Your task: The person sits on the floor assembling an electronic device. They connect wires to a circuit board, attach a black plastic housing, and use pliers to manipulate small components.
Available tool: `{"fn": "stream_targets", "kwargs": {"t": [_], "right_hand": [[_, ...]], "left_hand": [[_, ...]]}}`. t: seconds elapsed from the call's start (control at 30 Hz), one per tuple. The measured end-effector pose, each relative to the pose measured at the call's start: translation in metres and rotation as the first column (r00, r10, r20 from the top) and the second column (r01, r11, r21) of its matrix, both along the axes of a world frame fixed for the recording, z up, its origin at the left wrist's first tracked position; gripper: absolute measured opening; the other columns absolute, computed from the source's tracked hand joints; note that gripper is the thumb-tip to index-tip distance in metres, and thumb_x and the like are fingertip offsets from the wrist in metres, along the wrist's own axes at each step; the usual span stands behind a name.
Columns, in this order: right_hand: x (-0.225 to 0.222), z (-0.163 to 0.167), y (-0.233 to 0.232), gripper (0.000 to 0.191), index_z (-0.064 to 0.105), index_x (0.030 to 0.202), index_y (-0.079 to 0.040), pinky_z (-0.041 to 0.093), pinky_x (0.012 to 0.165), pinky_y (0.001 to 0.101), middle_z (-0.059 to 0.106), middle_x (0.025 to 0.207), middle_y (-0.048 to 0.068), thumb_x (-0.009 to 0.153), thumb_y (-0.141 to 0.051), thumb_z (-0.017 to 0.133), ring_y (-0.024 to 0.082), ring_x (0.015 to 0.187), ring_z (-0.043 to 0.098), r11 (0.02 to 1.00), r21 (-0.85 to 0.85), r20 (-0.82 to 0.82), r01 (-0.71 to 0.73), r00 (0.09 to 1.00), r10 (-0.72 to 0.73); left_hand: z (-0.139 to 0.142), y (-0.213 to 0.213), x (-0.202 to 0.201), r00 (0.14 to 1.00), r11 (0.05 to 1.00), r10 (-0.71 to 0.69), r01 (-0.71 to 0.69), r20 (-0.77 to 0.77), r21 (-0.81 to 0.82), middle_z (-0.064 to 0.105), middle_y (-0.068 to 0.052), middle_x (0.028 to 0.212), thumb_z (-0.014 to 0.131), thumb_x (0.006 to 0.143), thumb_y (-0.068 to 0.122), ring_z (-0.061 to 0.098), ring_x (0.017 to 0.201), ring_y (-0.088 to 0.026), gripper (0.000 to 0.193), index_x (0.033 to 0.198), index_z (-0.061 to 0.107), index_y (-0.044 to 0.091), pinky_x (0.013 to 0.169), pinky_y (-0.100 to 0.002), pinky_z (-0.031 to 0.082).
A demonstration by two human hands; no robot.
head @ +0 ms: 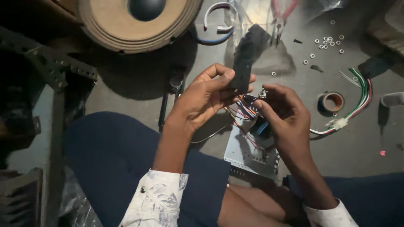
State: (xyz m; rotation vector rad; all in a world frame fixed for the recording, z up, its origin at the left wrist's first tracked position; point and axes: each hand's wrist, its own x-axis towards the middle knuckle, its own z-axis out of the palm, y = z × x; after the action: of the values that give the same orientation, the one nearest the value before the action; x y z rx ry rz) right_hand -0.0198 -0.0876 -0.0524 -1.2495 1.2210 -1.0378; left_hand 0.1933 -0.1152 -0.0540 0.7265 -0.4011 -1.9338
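My left hand [208, 94] grips a long black flat panel [246, 54] that sticks up and away from me. A bundle of thin coloured wires [243, 111] runs from the panel's lower end down to a perforated metal chassis [246, 155] lying on the floor between my knees. My right hand [284, 113] pinches a small metal-tipped part [263, 93] at the top of that wire bundle, close to my left thumb. A blue piece shows under my right fingers.
A large speaker cone [139, 21] lies at the top left. Red-handled pliers [280, 19], loose washers and nuts [326, 42], a tape roll [333, 101], a multicoloured wire harness with white plug [357, 103] and a dark tool [170, 98] rest on the grey floor.
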Motion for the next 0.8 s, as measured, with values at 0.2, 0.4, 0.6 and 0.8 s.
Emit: {"fn": "stream_targets", "kwargs": {"t": [0.2,0.4,0.6,0.8], "right_hand": [[-0.028,-0.011,-0.012,0.033,0.06,0.125,-0.002,0.055,0.092,0.027,0.068,0.111,0.006,0.095,-0.001,0.073,0.012,0.104,0.067,0.999,-0.043,-0.067,-0.026,0.997,0.023],[-0.038,-0.015,-0.02,0.034,0.058,0.124,-0.002,0.058,0.094,0.0291,0.068,0.116,0.003,0.092,-0.001,0.071,0.013,0.109,0.07,0.997,0.072,0.116,-0.041,0.993,0.032],[-0.033,-0.016,-0.013,0.036,0.063,0.129,0.001,0.056,0.098,0.0287,0.071,0.121,0.008,0.094,-0.001,0.071,0.013,0.113,0.069,0.995,0.072,0.077,-0.07,0.995,0.064],[-0.024,-0.016,-0.013,0.037,0.063,0.131,0.0,0.055,0.097,0.0266,0.071,0.122,0.007,0.094,-0.001,0.071,0.012,0.111,0.068,0.996,0.046,0.02,-0.07,0.997,0.069]], "left_hand": [[-0.01,-0.015,-0.029,0.995,1.0,-0.012,0.01,0.103,0.015,0.071,-0.025,0.123,0.062,0.102,0.015,0.072,0.109,-0.03,0.012,0.105,0.055,0.006,0.093,-0.044,0.058],[-0.021,-0.015,-0.047,0.961,0.997,-0.08,0.077,0.266,0.019,0.076,-0.017,0.109,0.067,0.098,0.017,0.072,0.096,-0.021,0.013,0.098,0.059,0.006,0.091,-0.038,0.058],[-0.027,-0.008,-0.046,0.927,0.997,-0.063,0.045,0.371,0.057,0.071,-0.008,0.088,0.069,0.098,0.017,0.069,0.082,-0.017,0.011,0.096,0.063,0.008,0.082,-0.035,0.058],[-0.029,-0.008,-0.038,0.958,0.999,-0.05,0.044,0.282,0.029,0.072,-0.007,0.091,0.069,0.097,0.016,0.07,0.083,-0.017,0.011,0.098,0.064,0.007,0.083,-0.035,0.059]]}}
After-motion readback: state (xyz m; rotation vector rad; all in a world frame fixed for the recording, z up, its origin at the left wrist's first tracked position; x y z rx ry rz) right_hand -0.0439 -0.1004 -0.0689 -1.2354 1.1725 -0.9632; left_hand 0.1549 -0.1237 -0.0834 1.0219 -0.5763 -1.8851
